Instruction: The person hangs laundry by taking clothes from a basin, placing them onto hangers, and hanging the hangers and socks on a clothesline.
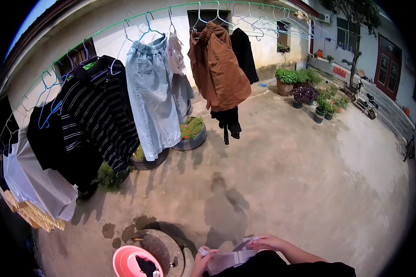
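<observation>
At the bottom of the head view, a pale lilac-white garment (225,261) stretches between my two hands. Closed fingers of my left hand (203,259) grip its left edge. My right hand (267,243) pinches the upper right part, with the forearm coming in from the lower right. The garment's lower part and its exact kind are hidden by my dark clothing. To the left of my left hand stands a pink basin (120,259) with a dark cloth (145,266) inside.
A green line (111,28) crosses above, bearing bare hangers (263,23), brown shorts (222,64), light-blue jeans (150,92) and a striped black shirt (97,108). A round concrete cover (168,244) lies beside the basin. Potted plants (305,92) and a scooter (367,104) stand farther off.
</observation>
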Tool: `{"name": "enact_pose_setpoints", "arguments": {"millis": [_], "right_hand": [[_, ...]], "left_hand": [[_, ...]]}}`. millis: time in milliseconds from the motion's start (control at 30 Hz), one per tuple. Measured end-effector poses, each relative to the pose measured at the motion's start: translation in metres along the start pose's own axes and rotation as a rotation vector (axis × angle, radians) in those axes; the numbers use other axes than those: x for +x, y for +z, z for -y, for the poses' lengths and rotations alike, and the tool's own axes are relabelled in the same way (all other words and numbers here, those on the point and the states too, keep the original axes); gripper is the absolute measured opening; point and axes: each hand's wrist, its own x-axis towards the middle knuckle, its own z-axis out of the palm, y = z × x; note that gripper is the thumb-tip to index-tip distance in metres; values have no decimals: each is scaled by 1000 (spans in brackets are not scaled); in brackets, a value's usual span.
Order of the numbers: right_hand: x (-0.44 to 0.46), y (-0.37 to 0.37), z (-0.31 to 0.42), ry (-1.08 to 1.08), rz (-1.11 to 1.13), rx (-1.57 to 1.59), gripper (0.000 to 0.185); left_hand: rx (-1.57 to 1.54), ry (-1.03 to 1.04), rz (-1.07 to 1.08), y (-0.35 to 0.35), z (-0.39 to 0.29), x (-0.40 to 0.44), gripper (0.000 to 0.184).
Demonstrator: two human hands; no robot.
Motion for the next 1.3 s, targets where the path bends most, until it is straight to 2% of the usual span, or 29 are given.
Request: {"name": "enact_pose_setpoints", "arguments": {"millis": [67, 133, 200, 267, 300, 400, 467, 500, 600, 633, 700, 800, 833, 933, 1033, 1133, 1167, 1233, 1300], "right_hand": [[-23, -35, 15, -114, -26, 202, 32], [-44, -68, 32, -186, -10, 423, 30], [-61, -100, 47, -150, 44, 426, 28], [-68, -124, 56, -103, 108, 431, 27], [-67, -128, 64, -129, -4, 386, 26], [-54, -131, 69, -196, -394, 234, 22], [-23, -147, 54, -246, -726, 87, 21], [-13, -155, 47, -230, -881, -118, 17], [19, -170, 29, -359, -1330, -645, 13], [27, -185, 26, -182, -1277, -643, 13], [44, -211, 19, 2, -1228, -674, 15], [57, -242, 34, 338, -1167, -795, 16], [61, -250, 51, 453, -1150, -850, 17], [61, -265, 107, 212, -1187, -375, 19], [75, -293, 161, 51, -1162, -226, 21], [92, -315, 201, -210, -995, 226, 25], [94, -319, 212, -311, -868, 384, 27], [95, -321, 238, -510, -590, 685, 30], [89, -313, 274, -563, -459, 755, 31]], "left_hand": [[-124, 319, -59, 31, -45, 32, 35], [-396, 421, 63, 46, -71, 60, 43], [-668, 297, 197, 56, -91, 79, 53], [-559, 89, 279, 58, -122, 94, 54], [-550, -5, 319, 63, -141, 102, 46], [-58, -241, 203, 68, -163, 129, 41], [29, -118, 9, 76, -161, 145, 30], [100, -23, -92, 76, -154, 155, 28], [269, 214, -363, 93, -145, 186, 21], [333, 266, -434, 98, -140, 199, 20], [562, 368, -592, 83, -102, 234, 11], [880, 545, -613, 98, -120, 262, 8], [841, 459, -625, 101, -124, 273, 6], [871, 332, -626, 90, -128, 302, 5], [962, 65, -627, 70, -121, 329, 7], [959, -78, -579, 56, -111, 354, 7], [925, -82, -565, 55, -108, 364, 7], [827, -45, -524, 54, -101, 385, 7], [646, 36, -468, 53, -96, 408, 7]]}}
